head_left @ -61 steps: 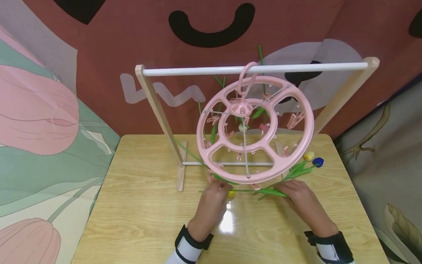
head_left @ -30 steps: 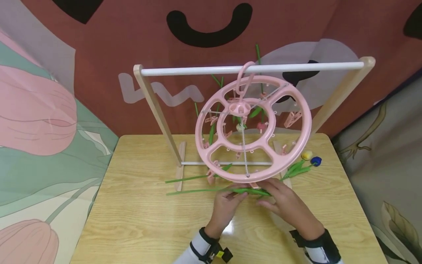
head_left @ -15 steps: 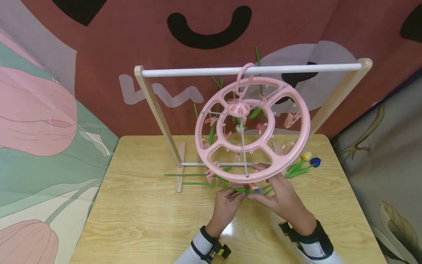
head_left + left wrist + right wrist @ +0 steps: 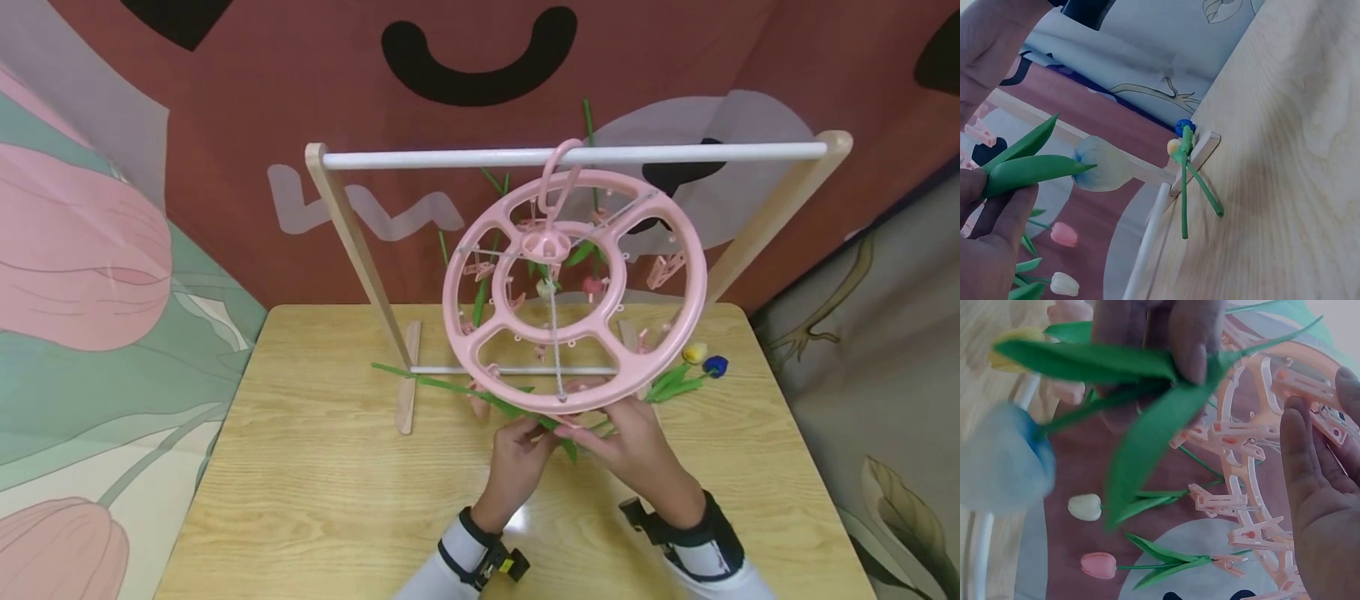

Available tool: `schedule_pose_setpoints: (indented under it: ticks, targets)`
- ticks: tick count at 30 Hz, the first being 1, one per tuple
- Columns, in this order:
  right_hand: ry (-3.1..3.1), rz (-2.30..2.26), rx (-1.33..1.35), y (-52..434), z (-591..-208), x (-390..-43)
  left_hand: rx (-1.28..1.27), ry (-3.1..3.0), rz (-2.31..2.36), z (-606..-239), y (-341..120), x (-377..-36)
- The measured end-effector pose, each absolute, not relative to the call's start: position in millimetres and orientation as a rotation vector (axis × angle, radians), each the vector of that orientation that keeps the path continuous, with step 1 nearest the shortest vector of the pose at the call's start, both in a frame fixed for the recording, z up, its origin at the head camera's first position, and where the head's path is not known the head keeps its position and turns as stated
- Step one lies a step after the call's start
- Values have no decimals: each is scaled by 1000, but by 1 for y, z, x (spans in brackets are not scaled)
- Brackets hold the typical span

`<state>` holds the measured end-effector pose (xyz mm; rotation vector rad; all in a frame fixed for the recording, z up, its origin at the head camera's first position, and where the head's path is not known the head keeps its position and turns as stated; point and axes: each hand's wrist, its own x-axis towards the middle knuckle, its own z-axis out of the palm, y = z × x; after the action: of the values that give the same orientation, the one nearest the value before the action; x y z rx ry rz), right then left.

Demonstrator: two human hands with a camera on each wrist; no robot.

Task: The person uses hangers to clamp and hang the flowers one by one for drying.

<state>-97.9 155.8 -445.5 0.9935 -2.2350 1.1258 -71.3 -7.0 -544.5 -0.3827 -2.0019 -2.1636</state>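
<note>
My left hand [image 4: 517, 467] pinches an artificial tulip by its green stem, just by the leaves. Its white-and-blue bloom [image 4: 1104, 164] points down and away from the stem. Above it, at the front rim of the round pink clip hanger [image 4: 645, 367], my right hand [image 4: 637, 442] pinches a pink clothespin [image 4: 1304, 387] between thumb and fingers. The tulip's leaves [image 4: 1141, 444] spread close below the hanger, near the clothespin. Part of my right hand is hidden behind the rim in the head view.
The hanger hooks over the white bar [image 4: 420, 158] of a wooden stand. A pink tulip [image 4: 1097, 565], a white tulip [image 4: 1085, 507] and a yellow tulip [image 4: 1016, 350] hang upside down from clips. Blue [image 4: 716, 367] and yellow [image 4: 694, 353] tulips lie on the table [image 4: 315, 500] at right.
My left hand has moved right from a clip and taken the tulip by its stem. My right hand has left the tulip and moved inward and up to the clothespin.
</note>
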Motion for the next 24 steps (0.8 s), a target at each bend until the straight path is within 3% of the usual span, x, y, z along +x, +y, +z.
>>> schedule_pose_setpoints:
  ticks: [24]
  targets:
    - [-2260,1206,897,151,-452,-98,-411,-1889,-2127,-535,-3,-75]
